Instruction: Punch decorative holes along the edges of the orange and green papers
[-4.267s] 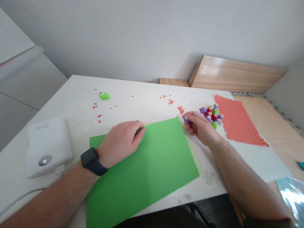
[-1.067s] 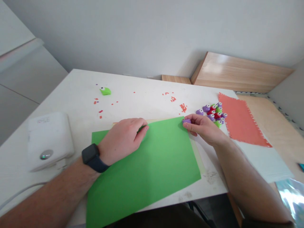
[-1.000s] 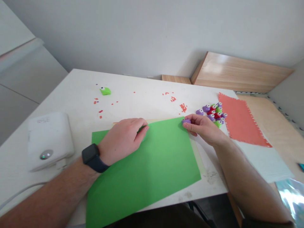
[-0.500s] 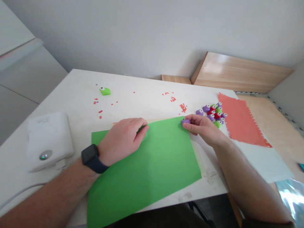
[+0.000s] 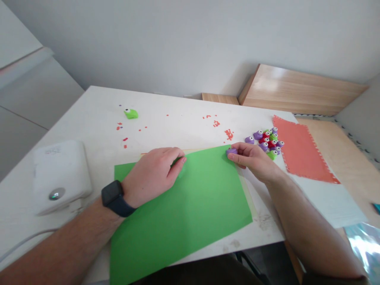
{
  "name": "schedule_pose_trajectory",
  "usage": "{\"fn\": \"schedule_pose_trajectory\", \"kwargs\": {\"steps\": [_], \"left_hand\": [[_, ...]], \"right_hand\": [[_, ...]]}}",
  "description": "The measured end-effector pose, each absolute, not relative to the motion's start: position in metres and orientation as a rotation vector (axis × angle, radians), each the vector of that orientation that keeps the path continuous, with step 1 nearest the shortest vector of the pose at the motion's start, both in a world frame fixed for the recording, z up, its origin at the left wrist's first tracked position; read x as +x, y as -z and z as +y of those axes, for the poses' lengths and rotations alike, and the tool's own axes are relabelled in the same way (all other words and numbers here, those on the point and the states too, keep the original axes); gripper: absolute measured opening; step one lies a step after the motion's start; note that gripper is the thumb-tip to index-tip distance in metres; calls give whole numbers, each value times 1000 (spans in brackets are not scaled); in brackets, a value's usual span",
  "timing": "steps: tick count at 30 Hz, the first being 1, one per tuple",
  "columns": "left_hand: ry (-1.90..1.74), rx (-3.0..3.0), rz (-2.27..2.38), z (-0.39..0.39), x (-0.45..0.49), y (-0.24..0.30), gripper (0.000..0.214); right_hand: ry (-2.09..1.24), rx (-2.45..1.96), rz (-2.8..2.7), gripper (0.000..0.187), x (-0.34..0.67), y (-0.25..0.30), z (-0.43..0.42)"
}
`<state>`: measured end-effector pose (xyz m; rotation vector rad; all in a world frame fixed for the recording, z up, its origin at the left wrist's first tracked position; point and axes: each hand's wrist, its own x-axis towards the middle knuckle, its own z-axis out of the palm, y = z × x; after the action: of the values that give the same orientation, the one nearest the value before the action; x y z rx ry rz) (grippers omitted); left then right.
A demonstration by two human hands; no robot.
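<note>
While the left hand (image 5: pixel 154 173) presses flat on green paper (image 5: pixel 190 209), the right hand (image 5: pixel 252 160) pinches a purple punch (image 5: pixel 231 151) at its corner.

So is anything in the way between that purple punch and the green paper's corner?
Nothing visible. The right hand holds the purple punch at the corner of the green paper. The pile of other punches lies to its right, and the left hand rests on the sheet further left.

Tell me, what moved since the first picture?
The right hand slid the purple paper punch onto the far right corner of the green paper, still pinching it. The left hand stayed pressed on that paper; the pile of punches stayed put.
</note>
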<state>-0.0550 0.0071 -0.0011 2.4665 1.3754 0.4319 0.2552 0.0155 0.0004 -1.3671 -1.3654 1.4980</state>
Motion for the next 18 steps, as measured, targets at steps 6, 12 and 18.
{"fn": "schedule_pose_trajectory", "kwargs": {"steps": [6,12,18], "left_hand": [[-441,2465,1367,6,-55,0,24],[-443,2473,1355,7,-55,2,24],[-437,2473,1362,7,-54,2,25]], "right_hand": [[-1499,-1347,-1355,31,255,1,15],[-1513,-1323,-1315,31,255,5,15],[-1501,-1306,-1288,30,254,7,15]]}}
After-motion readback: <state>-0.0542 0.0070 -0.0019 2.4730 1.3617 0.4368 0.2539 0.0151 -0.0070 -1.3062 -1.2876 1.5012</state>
